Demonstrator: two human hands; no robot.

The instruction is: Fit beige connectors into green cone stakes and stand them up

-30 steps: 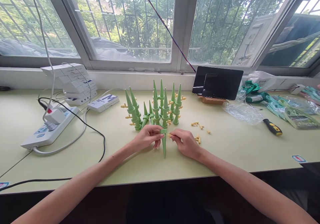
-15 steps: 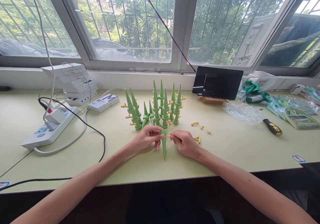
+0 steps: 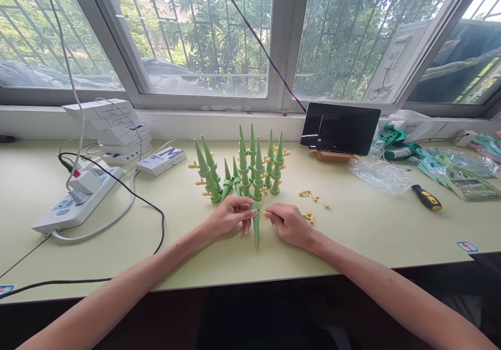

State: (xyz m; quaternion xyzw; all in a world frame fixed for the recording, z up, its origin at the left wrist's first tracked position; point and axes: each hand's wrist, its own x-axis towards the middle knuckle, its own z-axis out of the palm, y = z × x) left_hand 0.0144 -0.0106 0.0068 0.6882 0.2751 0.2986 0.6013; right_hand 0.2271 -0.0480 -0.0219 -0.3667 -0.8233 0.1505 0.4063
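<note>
While my left hand (image 3: 234, 213) pinches the green spike (image 3: 256, 231) by its wide end, tip aimed down or toward me, I cannot tell which, my right hand (image 3: 293, 225) pinches a yellow piece (image 3: 263, 215) just right of that end; whether they touch, I cannot tell.

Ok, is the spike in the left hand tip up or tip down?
Tip down: the green spike narrows below the left hand, its wide end in the fingers. Cannot tell how much it tilts.
</note>
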